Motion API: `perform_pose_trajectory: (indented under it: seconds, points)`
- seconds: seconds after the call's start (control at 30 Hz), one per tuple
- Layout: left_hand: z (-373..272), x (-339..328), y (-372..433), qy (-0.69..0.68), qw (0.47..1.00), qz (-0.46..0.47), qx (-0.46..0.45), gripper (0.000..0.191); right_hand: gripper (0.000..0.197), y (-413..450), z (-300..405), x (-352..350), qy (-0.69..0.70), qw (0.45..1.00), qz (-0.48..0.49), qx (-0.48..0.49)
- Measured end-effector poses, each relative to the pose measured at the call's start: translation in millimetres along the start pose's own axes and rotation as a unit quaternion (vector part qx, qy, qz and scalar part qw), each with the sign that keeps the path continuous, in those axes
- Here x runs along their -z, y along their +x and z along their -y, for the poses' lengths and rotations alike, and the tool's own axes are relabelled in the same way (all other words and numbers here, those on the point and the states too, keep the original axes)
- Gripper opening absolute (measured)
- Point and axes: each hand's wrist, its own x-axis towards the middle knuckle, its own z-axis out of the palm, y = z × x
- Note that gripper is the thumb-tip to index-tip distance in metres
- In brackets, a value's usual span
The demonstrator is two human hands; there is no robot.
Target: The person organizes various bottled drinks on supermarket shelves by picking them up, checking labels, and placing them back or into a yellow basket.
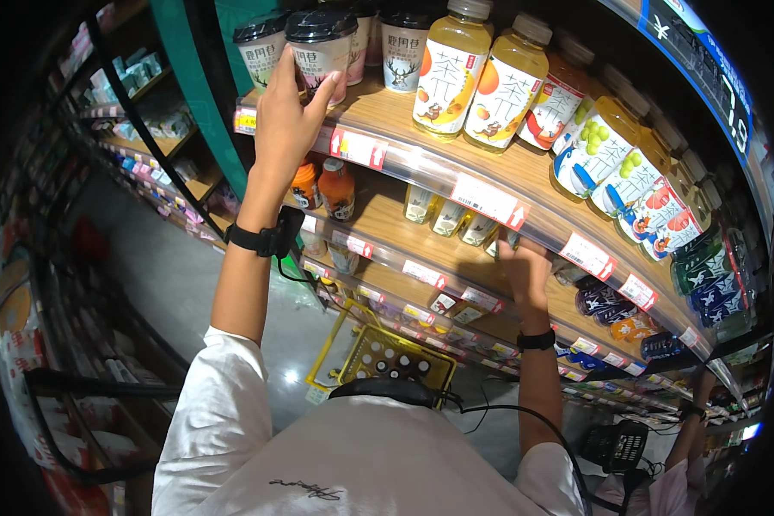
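My left hand [289,122] reaches to the upper shelf, thumb and fingers around a milk tea cup [320,61] with a black lid. The cup is at the shelf's front left, among several similar cups [405,55]. My right hand [527,267] is lower, at the second shelf, close to a row of small bottles with pale yellow contents [450,216]. Its fingertips are partly hidden under the upper shelf's edge, so whether it touches a bottle is unclear. Each wrist wears a black strap, the left one with a small device [289,231].
Fruit tea bottles [451,71] line the upper shelf to the right. Orange bottles [337,190] stand below my left hand. Under the shelves, a yellow basket [448,373] holding several capped items is on the floor. Another person's arm [690,426] and a black basket [616,445] appear lower right.
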Motion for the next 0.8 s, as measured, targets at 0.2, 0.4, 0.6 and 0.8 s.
perform_pose_trajectory:
  seconds: [0.2,0.4,0.6,0.8]
  points:
    - [-2.0,9.5,-3.9,0.003,1.0,0.015,-0.005,0.075,0.021,-28.9,15.3,11.9,0.019,0.999,0.048,-0.007]
    - [-4.7,13.7,-6.2,0.005,1.0,0.028,-0.002,0.074,0.045,-74.9,6.5,19.3,0.007,0.974,-0.105,0.2]
    - [-9.5,20.9,-2.1,-0.001,0.999,0.053,0.0,0.074,0.038,-86.9,21.0,63.0,0.123,0.965,-0.129,0.19]
    - [-14.7,28.5,2.6,-0.01,0.997,0.072,0.012,0.073,0.042,-85.0,38.2,114.2,0.165,0.959,-0.116,0.197]
